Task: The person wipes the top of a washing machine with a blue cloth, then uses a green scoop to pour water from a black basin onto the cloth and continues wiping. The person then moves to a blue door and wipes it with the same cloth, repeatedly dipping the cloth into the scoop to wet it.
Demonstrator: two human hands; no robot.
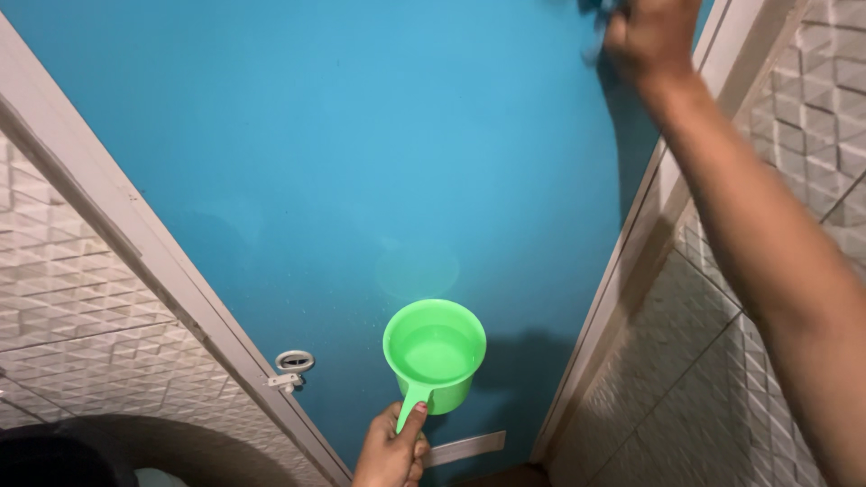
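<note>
Here, seen from a head-worn camera, a person faces a bright blue door (pixel 361 162) set in a pale frame (pixel 135 261), with white textured wall tiles (pixel 63 289) on both sides.

The left hand (pixel 392 451) rises from the bottom edge of the view, its fingers wrapped around the handle of a light green plastic mug (pixel 435 354), thumb lying along the handle. The mug sits low in the middle of the view, just in front of the door, held roughly level with its open mouth facing the camera. Clear water fills part of it.

The right hand (pixel 651 36) is raised to the top right corner, the bare forearm running diagonally down the right side. The hand is pressed against the upper part of the door near the frame, closed around something dark (pixel 600 13) that is mostly cut off by the top edge; what it is cannot be told.

A small white latch (pixel 293 365) sits on the left frame, near the mug. A pale strip (pixel 465 448) lies across the door's lower part, just beside the left hand.
</note>
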